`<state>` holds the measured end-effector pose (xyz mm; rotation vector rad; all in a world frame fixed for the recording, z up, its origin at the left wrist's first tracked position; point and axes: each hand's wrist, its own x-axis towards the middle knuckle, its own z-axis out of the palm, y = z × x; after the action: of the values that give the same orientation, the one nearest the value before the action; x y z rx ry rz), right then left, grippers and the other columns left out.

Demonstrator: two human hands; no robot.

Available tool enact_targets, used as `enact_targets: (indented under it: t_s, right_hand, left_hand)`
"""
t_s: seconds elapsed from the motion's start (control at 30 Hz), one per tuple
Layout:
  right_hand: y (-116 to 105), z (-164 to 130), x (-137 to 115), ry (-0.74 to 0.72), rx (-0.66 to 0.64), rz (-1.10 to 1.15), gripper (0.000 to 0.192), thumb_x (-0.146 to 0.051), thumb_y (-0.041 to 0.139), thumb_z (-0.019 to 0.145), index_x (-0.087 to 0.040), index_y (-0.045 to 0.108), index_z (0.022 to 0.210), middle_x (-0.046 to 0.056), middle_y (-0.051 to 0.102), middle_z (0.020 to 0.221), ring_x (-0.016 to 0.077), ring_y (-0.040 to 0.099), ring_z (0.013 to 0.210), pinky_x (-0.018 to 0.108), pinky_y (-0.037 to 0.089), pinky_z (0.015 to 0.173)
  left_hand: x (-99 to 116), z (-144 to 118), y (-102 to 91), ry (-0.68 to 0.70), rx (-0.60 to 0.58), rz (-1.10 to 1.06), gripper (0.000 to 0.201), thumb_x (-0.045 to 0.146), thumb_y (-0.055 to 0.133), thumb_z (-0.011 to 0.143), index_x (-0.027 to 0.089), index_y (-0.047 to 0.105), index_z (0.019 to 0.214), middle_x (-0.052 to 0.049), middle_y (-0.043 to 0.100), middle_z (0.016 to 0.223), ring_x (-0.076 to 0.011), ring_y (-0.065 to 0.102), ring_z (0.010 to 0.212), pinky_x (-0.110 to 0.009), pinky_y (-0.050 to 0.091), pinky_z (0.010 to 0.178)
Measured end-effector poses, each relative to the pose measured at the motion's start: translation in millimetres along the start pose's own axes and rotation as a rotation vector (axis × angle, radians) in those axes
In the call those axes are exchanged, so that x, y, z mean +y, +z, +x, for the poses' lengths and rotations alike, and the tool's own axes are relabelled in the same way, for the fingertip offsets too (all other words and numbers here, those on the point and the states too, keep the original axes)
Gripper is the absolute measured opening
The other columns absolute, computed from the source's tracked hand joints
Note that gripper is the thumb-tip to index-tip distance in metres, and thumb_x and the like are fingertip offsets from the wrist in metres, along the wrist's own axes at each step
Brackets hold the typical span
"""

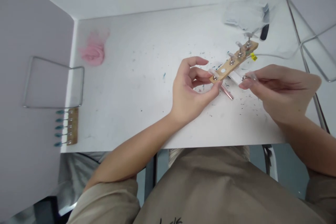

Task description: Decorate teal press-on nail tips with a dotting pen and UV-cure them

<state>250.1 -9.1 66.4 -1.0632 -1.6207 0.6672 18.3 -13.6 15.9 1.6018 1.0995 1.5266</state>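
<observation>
My left hand [190, 85] pinches the near end of a slim wooden nail-tip holder [226, 68] between thumb and fingers. The strip slants up to the right, carrying several small metal posts topped with clear false nails, and a bare white disc [223, 70] shows between them. To the right of the strip, my right hand [285, 91] grips a clear false nail on a small metal post [248, 76] in its fingertips, apart from the strip. Below the strip lie a pinkish metallic rod [227, 92] and a white object [235, 77], partly hidden.
Another wooden holder [72, 126] with teal nails stands at the left edge. A pink fluffy item [93, 54] lies back left, a clear plastic bag [244, 17] back right. A white cable [275, 56] bears a yellow tag [253, 56]. Dark specks dot the white table [126, 94].
</observation>
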Motion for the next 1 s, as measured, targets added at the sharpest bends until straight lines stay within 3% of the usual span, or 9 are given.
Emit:
enact_targets:
  t_s: [0.33,0.53,0.7,0.87,1.0]
  right_hand:
    - [7.8,-2.1,-1.4,-0.037,-0.04,-0.143,0.008,-0.029,0.09,0.098,-0.035,0.09,0.093,-0.006,0.081,0.083,0.0103,0.073,0.069,0.027,0.056,0.064]
    - [8.4,-2.0,2.3,-0.137,-0.054,-0.204,0.01,-0.026,0.09,0.097,-0.035,0.09,0.094,-0.008,0.083,0.084,0.01,0.075,0.068,0.025,0.056,0.062]
    - [8.5,-1.4,3.2,-0.14,-0.05,-0.203,0.016,-0.022,0.087,0.098,-0.036,0.091,0.096,-0.008,0.084,0.089,0.0126,0.08,0.072,0.026,0.062,0.063]
    - [11.6,-1.0,0.9,-0.093,-0.05,-0.176,0.021,-0.025,0.088,0.098,-0.046,0.091,0.1,-0.011,0.084,0.092,0.0165,0.082,0.075,0.033,0.064,0.064]
    - [7.4,-3.6,-2.2,-0.111,-0.048,-0.204,0.014,-0.029,0.089,0.098,-0.043,0.09,0.098,-0.009,0.085,0.092,0.0145,0.08,0.073,0.032,0.061,0.062]
  left_hand:
    - [19.3,-11.1,8.6,0.072,-0.012,0.007,0.05,0.019,0.092,0.091,0.026,0.062,0.13,0.005,0.082,0.095,-0.0142,0.087,0.097,-0.03,0.077,0.097]
    - [21.9,-12.6,10.6,0.081,-0.028,-0.011,0.052,0.015,0.093,0.09,0.026,0.063,0.131,0.005,0.083,0.095,-0.0146,0.088,0.1,-0.029,0.077,0.099]
    - [22.9,-13.9,11.4,0.092,-0.027,-0.01,0.053,0.014,0.093,0.09,0.027,0.063,0.132,0.006,0.084,0.097,-0.0148,0.088,0.1,-0.03,0.076,0.1]
    - [22.5,-15.8,12.2,0.051,-0.045,0.015,0.052,0.024,0.092,0.092,0.028,0.06,0.133,0.004,0.084,0.097,-0.0176,0.088,0.099,-0.035,0.077,0.099]
    - [19.4,-14.2,7.6,0.011,-0.018,0.031,0.055,0.035,0.095,0.092,0.028,0.061,0.134,0.003,0.082,0.096,-0.0192,0.087,0.102,-0.038,0.077,0.1]
